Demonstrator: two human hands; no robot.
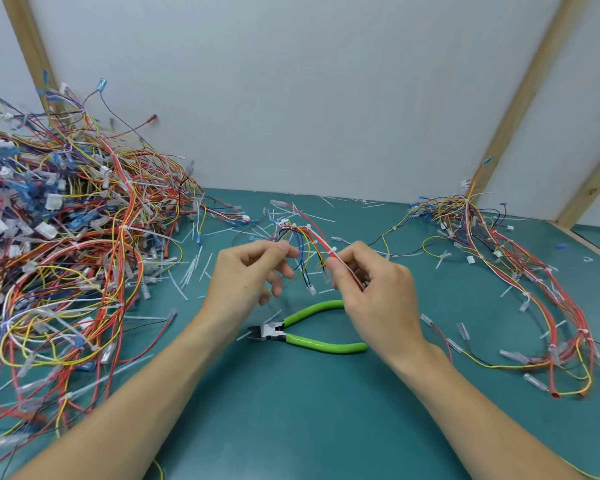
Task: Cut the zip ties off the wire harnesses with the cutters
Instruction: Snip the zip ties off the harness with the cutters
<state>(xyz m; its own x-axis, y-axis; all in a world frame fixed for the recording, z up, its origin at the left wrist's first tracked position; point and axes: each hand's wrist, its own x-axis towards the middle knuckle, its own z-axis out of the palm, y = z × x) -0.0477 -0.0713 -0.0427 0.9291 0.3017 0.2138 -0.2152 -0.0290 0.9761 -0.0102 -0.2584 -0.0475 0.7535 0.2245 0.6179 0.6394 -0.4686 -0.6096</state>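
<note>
Holding 1 harness [305, 242] up between both hands, I have it just beyond the cutters [302, 329], lifted off the mat [291, 410]. My right hand [371, 289] pinches the red and white strands between thumb and curled fingers, right at a white zip tie [332, 251]. My left hand [246, 271] is loosely curled, thumb and forefinger closing on the thinner wires at the other end; the remaining fingers hang relaxed and grip nothing.

I judge the bundle very light and floppy. It will sag and twist wherever it is unsupported, so the sensible hold is close on either side of a tie, keeping that short stretch taut. The insulation looks smooth and may slide through a soft pinch. The ties themselves are thin, stiff plastic, snug against the wires, so I expect the blades must slip under the strap without nicking a conductor.

The cutters lie flat with green handles spread, nose toward the big pile [66, 254], handles toward the smaller pile [520, 271]. Neither hand touches them. 1 hand must let go to take the handles, probably my right, as 1 handle runs under it. Clipped tie tails [191, 271] litter the mat beyond the cutters.
</note>
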